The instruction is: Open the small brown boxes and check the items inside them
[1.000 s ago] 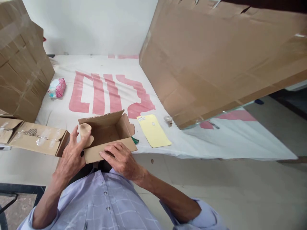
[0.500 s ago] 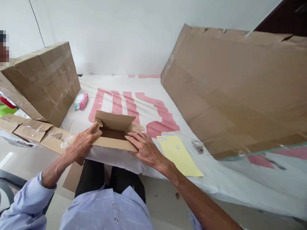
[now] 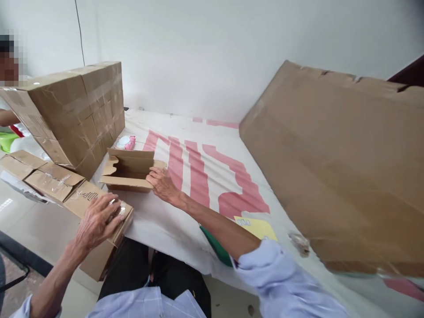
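An open cardboard box stands on the white cloth-covered table, its lid raised at the back and side flaps spread outward. My right hand grips its right end, fingers bent over the flap and thumb side hidden. On top of a taped, closed cardboard box rests my left hand, its fingers lying over the clear tape near that box's right end. This closed box is at the near end of a row along the table's left edge.
A taped cardboard stack rises at the left; a wipes pack lies beside it. A big cardboard sheet leans at the right. Yellow paper, a green item and a small clear bundle lie nearer. A person is far left.
The open box has moved left and away from me with my right hand on it. My left hand has let go of it and come down onto the closed box. The view has shifted.
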The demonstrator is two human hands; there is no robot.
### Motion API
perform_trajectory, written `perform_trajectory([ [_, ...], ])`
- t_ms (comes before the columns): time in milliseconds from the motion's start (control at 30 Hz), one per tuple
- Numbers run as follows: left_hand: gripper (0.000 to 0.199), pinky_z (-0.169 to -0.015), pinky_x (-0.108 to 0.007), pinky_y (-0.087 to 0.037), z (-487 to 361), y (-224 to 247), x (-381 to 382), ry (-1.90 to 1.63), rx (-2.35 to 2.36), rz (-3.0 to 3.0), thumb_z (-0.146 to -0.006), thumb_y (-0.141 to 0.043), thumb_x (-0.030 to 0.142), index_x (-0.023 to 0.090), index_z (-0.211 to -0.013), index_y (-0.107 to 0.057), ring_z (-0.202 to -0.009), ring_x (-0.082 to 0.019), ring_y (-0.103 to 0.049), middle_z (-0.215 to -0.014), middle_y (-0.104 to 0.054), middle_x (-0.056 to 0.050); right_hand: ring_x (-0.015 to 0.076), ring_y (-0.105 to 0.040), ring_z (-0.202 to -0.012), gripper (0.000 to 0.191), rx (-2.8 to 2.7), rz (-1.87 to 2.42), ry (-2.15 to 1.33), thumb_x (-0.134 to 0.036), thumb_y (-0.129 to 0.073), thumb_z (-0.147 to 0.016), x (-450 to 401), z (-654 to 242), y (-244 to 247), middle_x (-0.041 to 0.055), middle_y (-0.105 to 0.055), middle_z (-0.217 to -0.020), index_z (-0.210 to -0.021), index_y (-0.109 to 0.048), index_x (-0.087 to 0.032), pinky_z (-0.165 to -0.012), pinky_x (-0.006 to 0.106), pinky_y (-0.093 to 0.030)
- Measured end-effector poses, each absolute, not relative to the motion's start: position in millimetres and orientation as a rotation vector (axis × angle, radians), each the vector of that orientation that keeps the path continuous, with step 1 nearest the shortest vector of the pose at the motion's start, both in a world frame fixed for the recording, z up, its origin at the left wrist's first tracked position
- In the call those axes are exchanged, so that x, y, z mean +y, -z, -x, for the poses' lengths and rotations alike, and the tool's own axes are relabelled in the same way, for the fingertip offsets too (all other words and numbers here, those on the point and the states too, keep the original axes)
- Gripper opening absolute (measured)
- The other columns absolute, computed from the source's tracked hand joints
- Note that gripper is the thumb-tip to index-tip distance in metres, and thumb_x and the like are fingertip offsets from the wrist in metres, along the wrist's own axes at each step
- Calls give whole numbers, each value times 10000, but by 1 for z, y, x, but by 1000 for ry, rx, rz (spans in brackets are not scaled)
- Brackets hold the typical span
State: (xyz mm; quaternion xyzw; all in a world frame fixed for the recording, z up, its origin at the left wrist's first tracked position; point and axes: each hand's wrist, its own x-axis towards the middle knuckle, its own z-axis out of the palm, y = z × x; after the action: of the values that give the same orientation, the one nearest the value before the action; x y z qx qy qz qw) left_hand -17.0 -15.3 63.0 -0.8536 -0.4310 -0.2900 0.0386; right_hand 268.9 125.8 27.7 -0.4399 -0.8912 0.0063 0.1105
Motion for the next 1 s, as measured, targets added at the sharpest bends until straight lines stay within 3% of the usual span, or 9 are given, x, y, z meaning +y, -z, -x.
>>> perform_trajectory([
  [167,181,-1019,-480,-607,8,-46,-20,983,-1355,2532,-1044,-653,310,233,-1177,-747,-1223,-320,-764,-1227,-813,-125,361,-474,-1401,365,-2624,1386,14,-16,-458,-962,178,-218,-34,193,-726,-1249,-1200,-699,-149,-1116,595,-331],
  [467,179,-974,-497,-618,-5,-51,-17,996,-1426,2514,-1031,-635,268,225,-1186,-713,-1207,-334,-777,-1218,-825,-123,369,-462,-1422,285,-2468,1513,-96,-16,-581,-957,309,-232,-29,243,-716,-1361,-1208,-683,-102,-1186,619,-264],
  [633,180,-971,-500,-623,-9,-50,-17,1021,-1456,2482,-1021,-631,248,214,-1180,-709,-1203,-329,-777,-1204,-826,-123,312,-473,-1458,283,-2310,1570,-106,-51,-464,-1051,351,-226,-42,297,-643,-1452,-1275,-623,19,-1228,531,-288],
  [700,179,-974,-500,-622,-10,-49,-16,1038,-1466,2471,-1020,-638,245,221,-1183,-707,-1209,-326,-775,-1207,-824,-120,322,-447,-1516,339,-2265,1565,-98,-72,-445,-1068,355,-224,-54,320,-568,-1548,-1361,-564,49,-1242,514,-305],
  [800,167,-954,-484,-624,-9,-50,-16,1085,-1452,2489,-1020,-654,251,235,-1178,-707,-1181,-313,-783,-1186,-825,-113,409,-357,-1608,452,-2227,1535,-101,-95,-600,-1037,339,-229,-73,306,-428,-1700,-1475,-517,-19,-1280,595,-299],
  [867,177,-968,-486,-621,-6,-53,-18,1135,-1402,2520,-1017,-674,270,242,-1188,-708,-1183,-312,-779,-1196,-822,-112,418,-315,-1629,558,-2221,1512,-113,-131,-664,-1025,313,-239,-80,283,-380,-1738,-1544,-478,-49,-1305,610,-281],
  [1000,231,-1109,-520,-579,19,-55,-30,1242,-1537,2386,-1008,-682,271,256,-1237,-714,-1287,-313,-726,-1322,-774,-121,356,-485,-1502,574,-2212,1384,-317,-272,-690,-1048,218,-258,-72,257,-502,-1633,-1550,-504,-63,-1258,506,-402],
])
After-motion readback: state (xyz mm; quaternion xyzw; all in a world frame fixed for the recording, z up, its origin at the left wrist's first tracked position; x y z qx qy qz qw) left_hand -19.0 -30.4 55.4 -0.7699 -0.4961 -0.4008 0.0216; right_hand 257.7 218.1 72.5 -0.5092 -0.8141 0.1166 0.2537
